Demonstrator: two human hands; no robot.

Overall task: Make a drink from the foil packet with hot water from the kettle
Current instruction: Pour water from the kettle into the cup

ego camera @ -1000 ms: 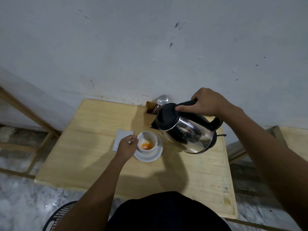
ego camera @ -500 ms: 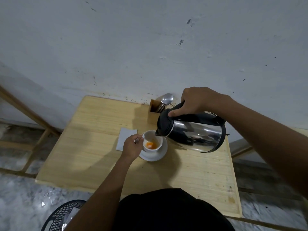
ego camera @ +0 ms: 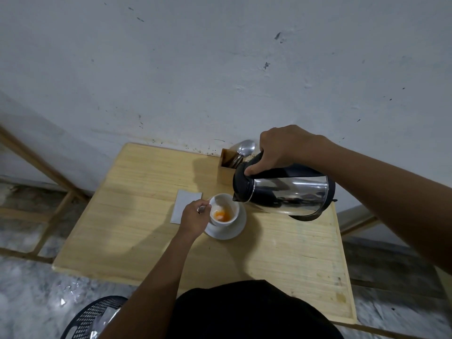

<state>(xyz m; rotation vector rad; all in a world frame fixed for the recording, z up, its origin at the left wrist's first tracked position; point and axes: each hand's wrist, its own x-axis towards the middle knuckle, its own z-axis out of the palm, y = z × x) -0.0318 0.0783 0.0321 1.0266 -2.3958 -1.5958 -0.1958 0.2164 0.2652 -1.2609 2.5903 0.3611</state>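
A white cup (ego camera: 226, 204) stands on a white saucer (ego camera: 232, 230) in the middle of the wooden table (ego camera: 137, 236), with orange powder and liquid in its bottom. My left hand (ego camera: 194, 220) is closed on the cup's left side, at the handle. My right hand (ego camera: 281, 149) grips the black handle of the steel kettle (ego camera: 291, 192), which is tipped almost level. Its black spout hangs just over the cup's right rim. The silver foil packet (ego camera: 184, 203) lies flat on the table left of the cup, partly under my left hand.
A wooden holder (ego camera: 226, 167) with metal spoons (ego camera: 245, 148) stands at the wall behind the kettle. A black mesh basket (ego camera: 95, 316) sits on the floor at the lower left. The table ends near my body and at the right.
My right hand has swung the kettle left and tipped it further, bringing the spout over the cup. The orange patch in the cup has spread. My left hand has stayed on the cup.
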